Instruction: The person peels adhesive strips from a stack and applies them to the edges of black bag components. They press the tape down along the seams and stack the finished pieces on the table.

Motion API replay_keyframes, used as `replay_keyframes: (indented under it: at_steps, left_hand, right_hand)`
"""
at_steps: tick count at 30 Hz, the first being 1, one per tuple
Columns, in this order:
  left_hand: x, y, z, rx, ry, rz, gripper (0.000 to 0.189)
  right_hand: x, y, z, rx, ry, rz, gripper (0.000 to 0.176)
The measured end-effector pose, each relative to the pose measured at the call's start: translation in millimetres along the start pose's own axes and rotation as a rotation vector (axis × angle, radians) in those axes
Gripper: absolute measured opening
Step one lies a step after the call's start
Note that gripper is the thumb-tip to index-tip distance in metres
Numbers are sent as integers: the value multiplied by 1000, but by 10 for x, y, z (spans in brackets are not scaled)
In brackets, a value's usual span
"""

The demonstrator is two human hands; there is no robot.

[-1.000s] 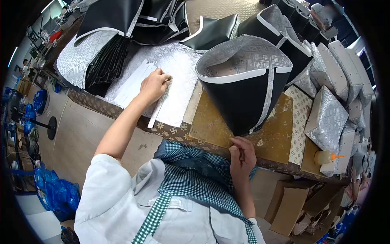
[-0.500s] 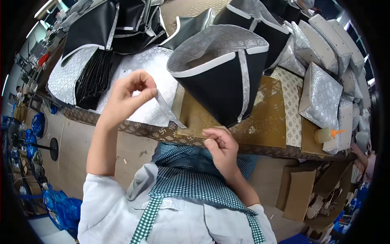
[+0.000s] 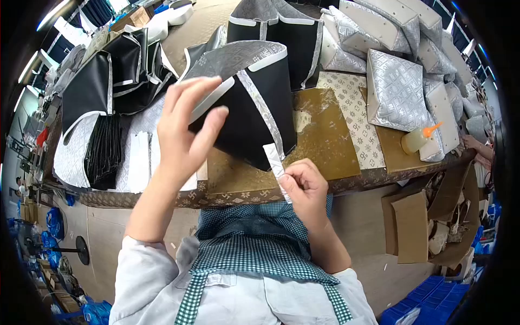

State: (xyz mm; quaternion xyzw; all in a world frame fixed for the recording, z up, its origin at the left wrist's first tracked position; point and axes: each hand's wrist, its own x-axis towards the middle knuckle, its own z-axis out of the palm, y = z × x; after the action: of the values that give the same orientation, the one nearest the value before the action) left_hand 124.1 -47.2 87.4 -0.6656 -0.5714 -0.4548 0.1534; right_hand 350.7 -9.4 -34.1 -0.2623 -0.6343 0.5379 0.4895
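Note:
A short silvery-white strip is pinched in my right hand at the table's front edge, its upper end overlapping the foot of the bag's seam. That black bag shell has a patterned silver lining, pale trim along its rim and a silver band down its seam. It stands before me on a worn brown board. My left hand is raised in front of the bag's left side, thumb and fingers apart with nothing between them. It hides part of the bag's rim and wall.
More black shells and a stack of black pieces lie left, near white strips. Silver-patterned bags pile up right, beside a glue bottle with an orange tip. An open carton stands below the table.
The strip my left hand pinched is now in my right hand. My left hand has opened and moved right. The view has shifted, and the bag shell appears turned, its seam more toward me.

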Motion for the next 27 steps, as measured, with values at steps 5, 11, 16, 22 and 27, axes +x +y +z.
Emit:
replay_keyframes:
  at_steps: [5,11,16,22,27]
  left_hand:
    - [574,-345,210,-267,-485,-438,39]
    - [702,-310,349,-299,-589,-437,32]
    - [686,-293,370,-308,-590,-472,33]
    - [709,-237,371,-352,-645,-475,32]
    - [746,-197,405,-313,-700,-410,29]
  right_hand:
    - [485,-38,-89,88,-53,59,10]
    - [805,-11,16,120,-80,209,16]
    - [872,16,71,132,-94,199,18]
    - [918,67,108,85,-61,205,20]
    - [938,46,56,-51,-42,180,22]
